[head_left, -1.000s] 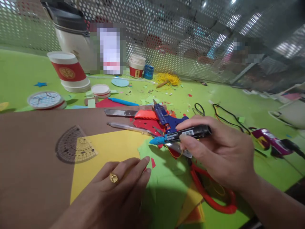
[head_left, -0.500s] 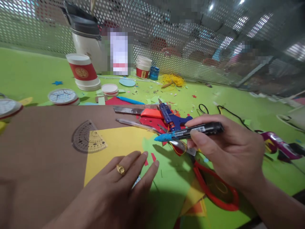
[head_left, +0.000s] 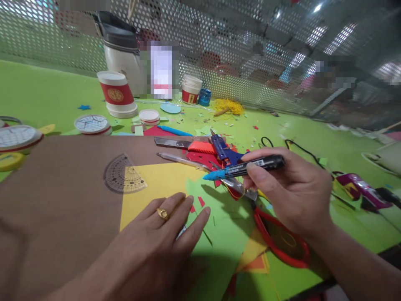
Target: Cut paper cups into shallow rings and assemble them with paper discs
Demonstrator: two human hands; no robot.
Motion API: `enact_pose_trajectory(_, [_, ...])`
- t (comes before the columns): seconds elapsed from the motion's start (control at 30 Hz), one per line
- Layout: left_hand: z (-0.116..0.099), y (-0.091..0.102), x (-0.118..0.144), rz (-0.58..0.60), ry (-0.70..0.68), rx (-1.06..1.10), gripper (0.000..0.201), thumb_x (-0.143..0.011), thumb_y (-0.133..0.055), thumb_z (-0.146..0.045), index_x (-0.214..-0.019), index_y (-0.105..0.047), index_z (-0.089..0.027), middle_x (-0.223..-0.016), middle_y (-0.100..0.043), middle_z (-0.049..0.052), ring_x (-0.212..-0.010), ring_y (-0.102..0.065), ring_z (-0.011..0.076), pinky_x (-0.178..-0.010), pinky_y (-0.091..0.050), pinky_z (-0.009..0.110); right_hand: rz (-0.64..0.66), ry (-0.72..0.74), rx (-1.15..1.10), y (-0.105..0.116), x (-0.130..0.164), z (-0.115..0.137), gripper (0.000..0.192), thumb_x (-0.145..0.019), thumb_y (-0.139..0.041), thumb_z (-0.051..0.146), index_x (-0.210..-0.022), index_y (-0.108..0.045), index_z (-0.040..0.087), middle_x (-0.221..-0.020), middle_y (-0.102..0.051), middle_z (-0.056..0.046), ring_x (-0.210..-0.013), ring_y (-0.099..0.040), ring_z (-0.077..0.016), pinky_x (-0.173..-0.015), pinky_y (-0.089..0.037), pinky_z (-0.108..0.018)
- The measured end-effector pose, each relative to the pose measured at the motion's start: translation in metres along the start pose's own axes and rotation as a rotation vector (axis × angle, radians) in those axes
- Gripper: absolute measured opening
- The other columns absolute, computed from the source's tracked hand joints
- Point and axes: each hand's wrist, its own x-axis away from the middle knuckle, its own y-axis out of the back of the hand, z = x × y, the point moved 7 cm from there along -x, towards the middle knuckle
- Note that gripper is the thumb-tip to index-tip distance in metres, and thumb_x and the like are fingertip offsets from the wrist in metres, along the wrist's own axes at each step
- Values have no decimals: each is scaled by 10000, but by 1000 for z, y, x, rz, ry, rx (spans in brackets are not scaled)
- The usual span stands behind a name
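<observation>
My right hand (head_left: 291, 192) grips a black permanent marker (head_left: 244, 168), its light-blue end pointing left above the paper. My left hand (head_left: 169, 234), with a gold ring on one finger, lies palm down, fingers spread, on green paper (head_left: 222, 234) and yellow paper (head_left: 156, 179). A small pale piece shows between its fingers, mostly hidden. Red paper scraps (head_left: 200, 202) lie by the fingertips. Left of the hand a clear protractor (head_left: 122, 175) overlaps the yellow paper and a brown sheet (head_left: 72, 188). Red-handled scissors (head_left: 282, 246) lie under my right hand.
Behind the marker lie a blue glue gun (head_left: 222, 146), a red-handled utility knife (head_left: 200, 146), a pen (head_left: 178, 160) and a blue stick (head_left: 175, 130). Paper cups (head_left: 115, 94), a white jug (head_left: 122, 62) and yellow shreds (head_left: 230, 106) stand farther back. A purple tool (head_left: 363, 190) is at right.
The view has shifted slightly, so the table things appear farther right. My right hand with the marker sits a little more to the left in the picture. My left hand stays on the paper.
</observation>
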Motion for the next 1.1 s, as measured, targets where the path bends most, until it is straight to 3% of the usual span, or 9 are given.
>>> enact_pose_trajectory(0.3, [2, 4, 4, -40, 63, -43, 429, -809, -556, -356, -1188, -644, -174, -1208, -672, 130, -1139, -566, 326, -952, -467, 466, 48, 1, 28, -2, 0, 2, 99, -851, -675, 238, -946, -683, 265, -704, -669, 20, -551, -614, -136, -505, -501, -281])
enact_pose_trajectory(0.5, [3, -3, 7, -31, -8, -23, 552, -809, -558, -327, -1339, -526, -176, -1338, -623, 94, -1182, -571, 305, -938, -472, 433, 73, 20, 16, -6, 2, 3, 115, -847, -683, 245, -959, -683, 271, -760, -686, 8, -629, -655, -149, -532, -522, -277])
enact_pose_trajectory(0.87, [1, -2, 12, -15, -1, -60, 503, -832, -561, -297, -1308, -544, -135, -1289, -657, 134, -1168, -617, 301, -970, -518, 419, 63, -8, -27, -4, 1, 0, 108, -853, -680, 238, -954, -685, 277, -743, -670, 15, -614, -638, -143, -548, -526, -275])
enact_pose_trajectory(0.97, [2, 1, 11, 3, 0, -58, 459, -853, -550, -249, -1299, -548, -139, -1280, -663, 128, -1170, -618, 285, -979, -522, 401, 69, -24, -73, -8, 1, 1, 98, -856, -675, 237, -949, -687, 263, -736, -675, 19, -601, -636, -130, -544, -527, -258])
enact_pose_trajectory(1.1, [1, 5, 10, -63, 8, -40, 452, -850, -532, -217, -1292, -546, -127, -1278, -661, 125, -1187, -599, 295, -985, -517, 407, 121, -48, -119, -21, -3, 3, 73, -849, -673, 240, -921, -683, 229, -666, -661, 28, -529, -602, -111, -477, -493, -231])
